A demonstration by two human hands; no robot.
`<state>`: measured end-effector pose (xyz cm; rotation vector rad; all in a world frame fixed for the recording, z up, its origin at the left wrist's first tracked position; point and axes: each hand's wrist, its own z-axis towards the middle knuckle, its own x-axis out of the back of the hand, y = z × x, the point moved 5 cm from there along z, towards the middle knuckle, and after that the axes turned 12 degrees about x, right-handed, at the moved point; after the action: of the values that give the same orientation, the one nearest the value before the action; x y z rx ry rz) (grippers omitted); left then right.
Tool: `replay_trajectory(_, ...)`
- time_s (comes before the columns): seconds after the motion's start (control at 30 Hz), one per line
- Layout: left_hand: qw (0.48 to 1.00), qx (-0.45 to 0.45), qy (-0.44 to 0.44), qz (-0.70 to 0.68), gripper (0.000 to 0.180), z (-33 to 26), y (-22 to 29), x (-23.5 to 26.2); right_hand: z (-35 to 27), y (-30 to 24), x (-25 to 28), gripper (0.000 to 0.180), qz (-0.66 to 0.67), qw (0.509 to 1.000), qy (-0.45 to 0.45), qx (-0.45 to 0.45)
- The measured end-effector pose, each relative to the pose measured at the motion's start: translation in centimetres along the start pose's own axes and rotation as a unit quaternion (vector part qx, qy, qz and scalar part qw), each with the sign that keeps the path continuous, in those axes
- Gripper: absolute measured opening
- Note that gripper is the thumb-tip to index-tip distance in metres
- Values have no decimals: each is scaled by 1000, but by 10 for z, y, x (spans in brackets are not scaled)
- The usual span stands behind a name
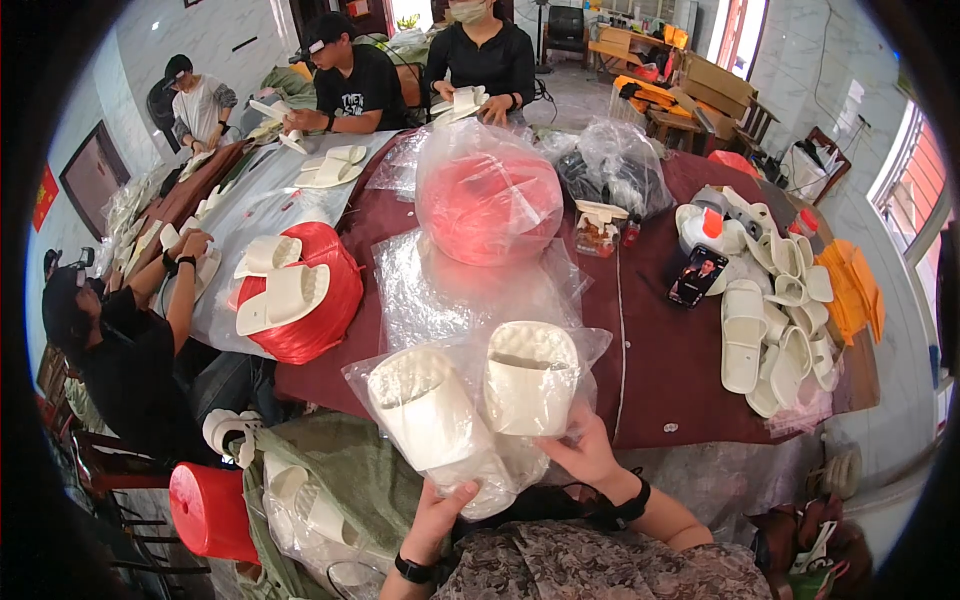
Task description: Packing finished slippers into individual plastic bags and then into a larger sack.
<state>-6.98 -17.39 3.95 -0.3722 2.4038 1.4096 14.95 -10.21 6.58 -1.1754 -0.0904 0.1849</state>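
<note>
A pair of cream slide slippers sits inside a clear plastic bag (597, 352) held over the near edge of the table. The left slipper (430, 415) tilts toward the left, and its lower end is in the grip of my left hand (436, 515), thumb on top. My right hand (588, 455) is closed at the lower right of the other slipper (532, 380), gripping it through the film; some of its fingers are hidden underneath. Just beyond lies a stack of flat clear bags (420, 300) on the dark red tablecloth (665, 385).
Loose cream slippers (745, 335) pile up at the right by a propped phone (698, 277). Red twine (330, 310) bears two slippers on the left; a plastic-wrapped red bundle (490, 205) stands mid-table. A red bucket (212, 510) is low left. Several co-workers sit or stand around.
</note>
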Motion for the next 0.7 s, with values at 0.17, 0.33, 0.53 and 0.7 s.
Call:
replay_trajectory(0.17, 998, 9, -25, -48, 47, 0, -11, 7, 8, -2, -24, 38, -8, 999, -40, 11)
replay_trajectory(0.33, 998, -21, 47, -33, 45, -29, 2, 21, -4, 18, -57, 44, 47, 983, -148, -94)
replay_trajectory(0.53, 974, -139, 175, 28, 39, -106, 64, 37, 16, 29, -89, 46, 351, 893, -227, -168)
replay_trajectory(0.7, 822, -307, 480, -15, 40, -226, 94, 98, 51, -12, -179, 39, 145, 917, -367, 62)
